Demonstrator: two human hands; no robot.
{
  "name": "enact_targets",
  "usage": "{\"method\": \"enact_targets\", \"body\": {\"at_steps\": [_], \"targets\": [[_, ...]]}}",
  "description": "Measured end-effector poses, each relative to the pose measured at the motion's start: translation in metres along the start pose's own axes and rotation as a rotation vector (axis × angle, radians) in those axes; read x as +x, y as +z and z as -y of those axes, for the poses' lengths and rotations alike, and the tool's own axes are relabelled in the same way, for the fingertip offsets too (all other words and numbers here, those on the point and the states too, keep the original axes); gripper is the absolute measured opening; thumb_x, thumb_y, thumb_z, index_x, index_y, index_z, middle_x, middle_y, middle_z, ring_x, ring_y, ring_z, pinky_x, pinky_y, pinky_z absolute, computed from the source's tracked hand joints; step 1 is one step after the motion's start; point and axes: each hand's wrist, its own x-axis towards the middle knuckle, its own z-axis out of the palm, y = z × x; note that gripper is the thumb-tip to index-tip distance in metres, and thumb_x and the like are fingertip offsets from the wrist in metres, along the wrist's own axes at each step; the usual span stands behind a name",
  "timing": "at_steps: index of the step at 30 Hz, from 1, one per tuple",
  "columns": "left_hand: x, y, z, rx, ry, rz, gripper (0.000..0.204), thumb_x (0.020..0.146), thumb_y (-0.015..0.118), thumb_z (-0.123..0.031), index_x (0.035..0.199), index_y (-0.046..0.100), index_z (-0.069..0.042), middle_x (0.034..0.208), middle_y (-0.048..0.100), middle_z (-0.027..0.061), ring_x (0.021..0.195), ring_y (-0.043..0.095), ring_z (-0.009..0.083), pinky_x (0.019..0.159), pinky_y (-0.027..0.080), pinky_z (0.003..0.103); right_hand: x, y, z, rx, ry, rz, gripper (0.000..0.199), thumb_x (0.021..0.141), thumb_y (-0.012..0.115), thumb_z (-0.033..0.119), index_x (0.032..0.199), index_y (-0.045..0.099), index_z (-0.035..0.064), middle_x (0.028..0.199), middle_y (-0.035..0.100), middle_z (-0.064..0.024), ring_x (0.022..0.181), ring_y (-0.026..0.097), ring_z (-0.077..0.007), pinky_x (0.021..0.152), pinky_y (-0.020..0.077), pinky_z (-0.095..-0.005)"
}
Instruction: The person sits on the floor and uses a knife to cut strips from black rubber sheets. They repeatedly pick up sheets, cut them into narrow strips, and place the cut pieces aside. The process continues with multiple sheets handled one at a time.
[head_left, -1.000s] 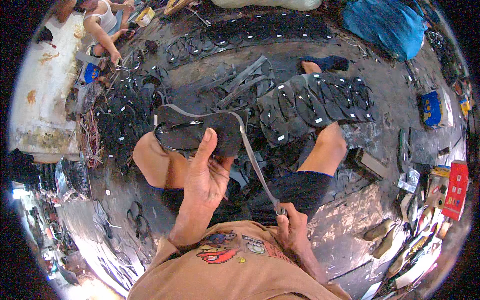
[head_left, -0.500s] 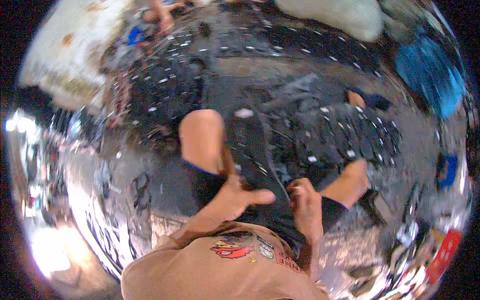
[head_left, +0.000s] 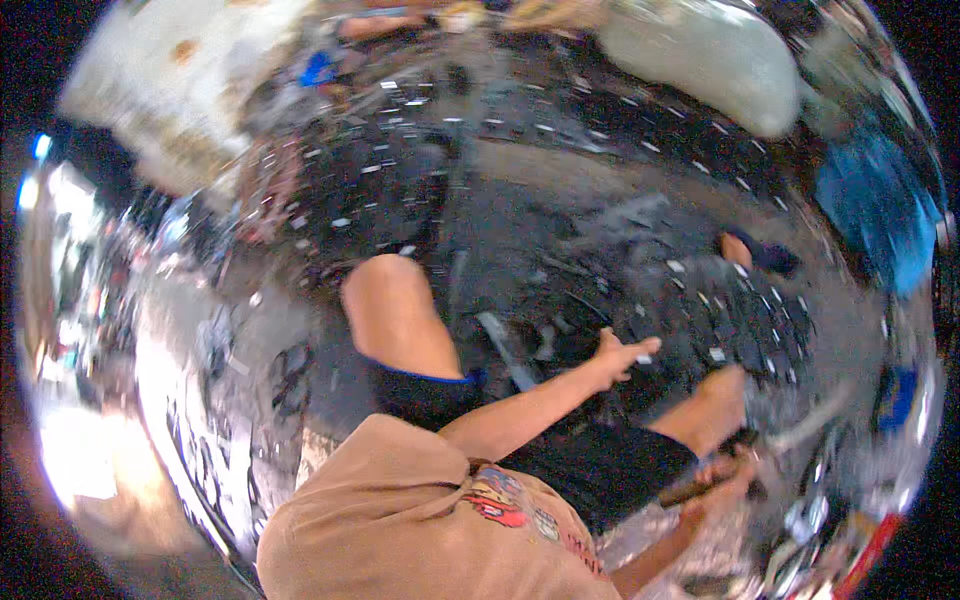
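Observation:
My left hand (head_left: 622, 362) is stretched forward and to the right, fingers spread, over dark pieces on the ground. A small white tag-like patch shows beside its fingers. My right hand (head_left: 728, 478) is low at the right, beside my bent leg, its fingers closed round a brown, stick-like handle (head_left: 688, 491). From near that hand a pale curved streak (head_left: 812, 420) runs up to the right; blur hides whether it belongs to the handle. Rows of black pieces with white marks (head_left: 745, 310) lie beyond my left hand, their kind too blurred to tell.
Large pale sacks (head_left: 715, 65) lie at the back right and a whitish one (head_left: 180, 90) at the back left. A blue bundle (head_left: 880, 210) sits at the right. Another person's arm (head_left: 385, 25) shows at the far edge. Shiny clutter (head_left: 205, 440) lines the left.
My hands were close together before my lap. The left has reached forward and right with fingers spread; the right has moved down and right. The view has shifted.

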Motion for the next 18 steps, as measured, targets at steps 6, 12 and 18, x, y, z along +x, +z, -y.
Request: {"method": "enact_targets", "body": {"at_steps": [6, 12, 18], "targets": [[-0.011, 0.045, -0.048, 0.044, 0.138, -0.078, 0.084, 0.07, 0.097, -0.031, 0.131, 0.052, 0.006, 0.122, 0.067, 0.0205, 0.112, 0.066, 0.0323, 0.09, 0.057, 0.046, 0.001, -0.001, -0.019, -0.156, -0.041, -0.082, 0.025, 0.105, 0.059, 0.026, 0.123, 0.059, 0.0088, 0.071, 0.047, 0.003, 0.055, 0.045, -0.008, 0.05, 0.0403, -0.0246], [-0.031, 0.003, -0.133, 0.29, 0.374, -0.209, 0.07, 0.077, 0.092, -0.033, 0.125, 0.055, 0.002, 0.11, 0.07, 0.015, 0.089, 0.069, 0.0269, 0.07, 0.055, 0.038, -0.029, 0.071, -0.014, -0.236, -0.158, 0.316, 0.028, 0.107, 0.054, 0.02, 0.131, 0.054, 0.0042, 0.073, 0.052, 0.0016, 0.057, 0.048, -0.0073, 0.051, 0.0413, -0.0241], [-0.06, -0.038, -0.163, 0.096, 0.14, 0.01, 0.04, 0.087, 0.086, -0.025, 0.108, 0.058, -0.006, 0.081, 0.065, 0.0045, 0.048, 0.053, 0.0102, 0.034, 0.036, 0.025, -0.048, 0.125, -0.051, -0.642, -0.048, 0.569, 0.035, 0.106, 0.058, 0.034, 0.101, 0.055, -0.0001, 0.082, 0.069, -0.0226, 0.072, 0.068, -0.0427, 0.064, 0.0495, -0.0456]]}}
